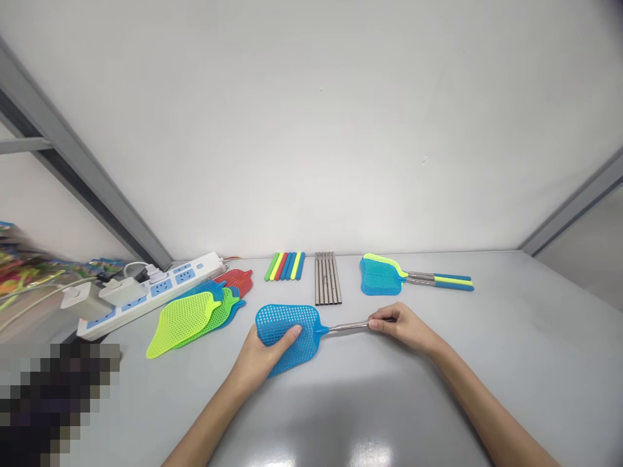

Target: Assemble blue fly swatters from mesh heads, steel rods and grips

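Blue perforated plastic swatter head, joined at its narrow neck to a slim silvery metal rod, is held at the front middle of the smooth grey surface, with the rod pointing right. The left grip grasps the head by its left side, thumb pressed across the mesh and the other fingers mostly hidden beneath. The right grip is pinched on the rod toward its far end, thumb against the fingers.

Behind the head and rod, a row of slender green, yellow, red and blue handle tubes lies near the white wall, and just right of it a row of bare silvery metal rods lies side by side. Farther right, swatters with blue and yellow-green heads lie stacked, their coloured handles pointing right. To the left, loose yellow-green, green, blue and red perforated heads overlap beside a long white power strip with blue sockets and plugged-in white adapters.
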Tool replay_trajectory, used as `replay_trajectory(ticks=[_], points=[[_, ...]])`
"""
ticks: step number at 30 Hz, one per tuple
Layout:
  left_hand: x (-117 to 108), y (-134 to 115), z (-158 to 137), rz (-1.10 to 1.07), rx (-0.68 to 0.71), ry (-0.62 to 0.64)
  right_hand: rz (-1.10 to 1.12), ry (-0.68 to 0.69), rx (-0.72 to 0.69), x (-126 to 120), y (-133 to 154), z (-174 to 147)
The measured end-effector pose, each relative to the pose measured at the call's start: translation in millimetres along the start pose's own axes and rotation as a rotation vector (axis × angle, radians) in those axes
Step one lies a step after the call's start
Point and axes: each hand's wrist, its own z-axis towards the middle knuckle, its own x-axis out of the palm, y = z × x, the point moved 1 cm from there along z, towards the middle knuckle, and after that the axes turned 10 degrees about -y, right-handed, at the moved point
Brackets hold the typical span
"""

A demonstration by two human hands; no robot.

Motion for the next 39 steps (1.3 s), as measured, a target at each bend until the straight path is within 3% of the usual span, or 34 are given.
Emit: replay_trajectory(ticks=[6, 11, 19, 30, 39], points=[[-2.9, 3.1, 5.4, 0.007, 0.031, 0.065, -0.028, 0.0, -0.011, 0.4, 1.3, 0.4], [-6.6, 4.5, 10.9, -0.066, -0.024, 0.109, -0.049, -0.031, -0.008, -2.5, 5.1, 0.7], [-8.6, 5.0, 10.3, -0.25, -0.164, 0.117, 0.264, -0.227, 0.11, -10.3, -4.6, 5.5], [-8.7, 6.3, 11.1, -0.289, -0.244, 0.115, 0.265, -0.301, 0.187, -13.0, -3.7, 4.3], [-8.6, -1.6, 9.4, -0.305, -0.298, 0.087, 0.209, -0.213, 0.108, -11.2, 1.7, 0.6]])
